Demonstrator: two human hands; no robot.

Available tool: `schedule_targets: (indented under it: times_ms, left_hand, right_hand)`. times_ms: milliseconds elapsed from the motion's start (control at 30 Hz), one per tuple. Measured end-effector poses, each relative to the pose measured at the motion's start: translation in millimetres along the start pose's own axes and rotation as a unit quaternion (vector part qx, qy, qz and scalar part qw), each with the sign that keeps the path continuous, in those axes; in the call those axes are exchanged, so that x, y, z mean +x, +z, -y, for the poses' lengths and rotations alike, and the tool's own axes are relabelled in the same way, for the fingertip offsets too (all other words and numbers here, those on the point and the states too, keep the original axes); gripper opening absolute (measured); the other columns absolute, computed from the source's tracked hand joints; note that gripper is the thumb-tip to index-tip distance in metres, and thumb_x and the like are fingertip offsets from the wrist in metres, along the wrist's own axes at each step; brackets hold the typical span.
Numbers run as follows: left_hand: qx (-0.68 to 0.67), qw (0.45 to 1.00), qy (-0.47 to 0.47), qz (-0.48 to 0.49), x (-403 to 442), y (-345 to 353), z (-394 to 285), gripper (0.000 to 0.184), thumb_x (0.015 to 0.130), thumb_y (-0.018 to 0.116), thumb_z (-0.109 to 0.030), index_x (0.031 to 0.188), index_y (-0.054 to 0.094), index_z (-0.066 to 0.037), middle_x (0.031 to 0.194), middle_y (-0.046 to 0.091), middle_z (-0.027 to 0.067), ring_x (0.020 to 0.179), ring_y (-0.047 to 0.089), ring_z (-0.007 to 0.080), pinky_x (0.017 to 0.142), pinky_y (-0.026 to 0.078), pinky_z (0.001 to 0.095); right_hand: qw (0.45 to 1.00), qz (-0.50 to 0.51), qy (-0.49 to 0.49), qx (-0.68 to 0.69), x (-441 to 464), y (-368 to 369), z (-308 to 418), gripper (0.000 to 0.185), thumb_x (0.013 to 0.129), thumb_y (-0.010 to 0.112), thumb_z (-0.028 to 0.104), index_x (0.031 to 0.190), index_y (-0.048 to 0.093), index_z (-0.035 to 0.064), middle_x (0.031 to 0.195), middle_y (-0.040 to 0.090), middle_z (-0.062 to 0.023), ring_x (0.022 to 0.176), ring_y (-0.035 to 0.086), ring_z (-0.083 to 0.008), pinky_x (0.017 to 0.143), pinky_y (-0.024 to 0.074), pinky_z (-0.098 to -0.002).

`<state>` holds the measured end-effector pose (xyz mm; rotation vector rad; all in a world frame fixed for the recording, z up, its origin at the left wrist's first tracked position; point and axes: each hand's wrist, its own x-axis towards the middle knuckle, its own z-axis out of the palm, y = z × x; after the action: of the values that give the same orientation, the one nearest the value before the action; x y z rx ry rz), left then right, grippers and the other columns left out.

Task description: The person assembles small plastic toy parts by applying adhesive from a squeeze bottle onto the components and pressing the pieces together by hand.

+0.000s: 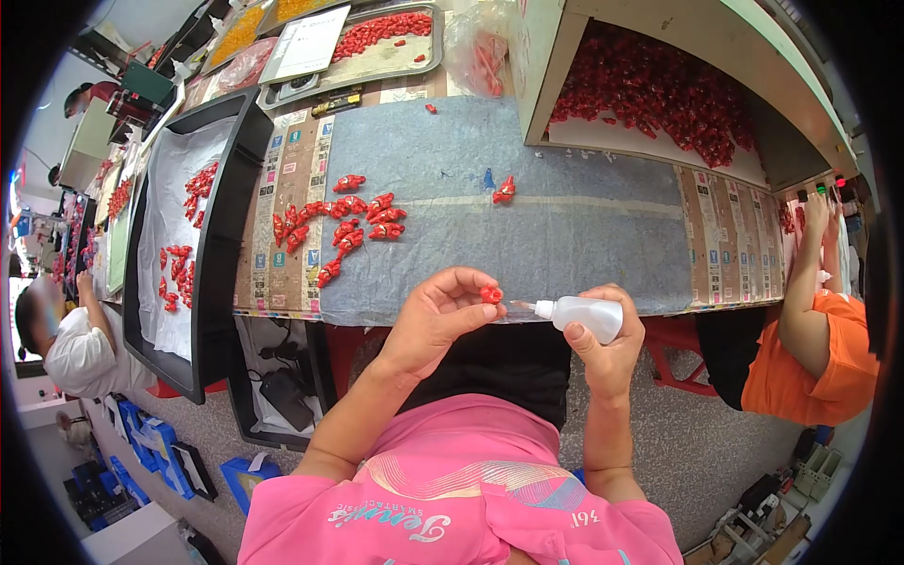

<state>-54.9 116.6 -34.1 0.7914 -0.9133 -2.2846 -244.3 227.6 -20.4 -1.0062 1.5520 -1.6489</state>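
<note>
Between the thumb and fingers of my left hand (441,318) is a small red figurine part (491,295), held just above the table's front edge. My right hand (607,341) grips a white translucent squeeze bottle (589,317), tipped on its side. Its thin nozzle points left at the red part, with a small gap between them. Several red figurine pieces (348,207) with light markings lie grouped on the blue-grey mat (443,250), left of my hands. A single red piece (505,190) rests farther back on the mat.
To the left stands a black tray (247,179) lined with white sheet, holding red pieces. A box (539,85) full of dark red pieces sits at the back right. Behind the mat is a metal tray (435,47) of red parts. A person in orange (810,358) works at right, another in white (85,348) at left.
</note>
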Motion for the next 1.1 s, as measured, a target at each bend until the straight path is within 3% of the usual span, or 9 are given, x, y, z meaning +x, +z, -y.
schedule_targets:
  times_ms: [600, 1100]
  left_hand:
    - [0.019, 0.991, 0.128, -0.036, -4, 12, 19, 0.027, 0.077, 0.067, 0.012, 0.092, 0.053, -0.006, 0.093, 0.058, 0.0065, 0.095, 0.062, 0.0200, 0.085, 0.050, 0.0311]
    - [0.031, 0.987, 0.151, -0.055, -4, 14, 23, 0.029, 0.076, 0.067, 0.012, 0.092, 0.052, -0.006, 0.095, 0.057, 0.0063, 0.096, 0.062, 0.0193, 0.084, 0.050, 0.0297]
  right_hand:
    - [1.000, -0.011, -0.014, -0.021, -6, 6, -3, 0.041, 0.072, 0.082, 0.028, 0.094, 0.059, 0.0018, 0.088, 0.059, -0.0048, 0.079, 0.058, -0.0129, 0.069, 0.0462, -0.0255]
    - [1.000, -0.018, -0.008, -0.017, -8, 5, -3, 0.042, 0.072, 0.082, 0.027, 0.096, 0.058, 0.0019, 0.087, 0.059, -0.0044, 0.078, 0.058, -0.0123, 0.068, 0.0469, -0.0250]
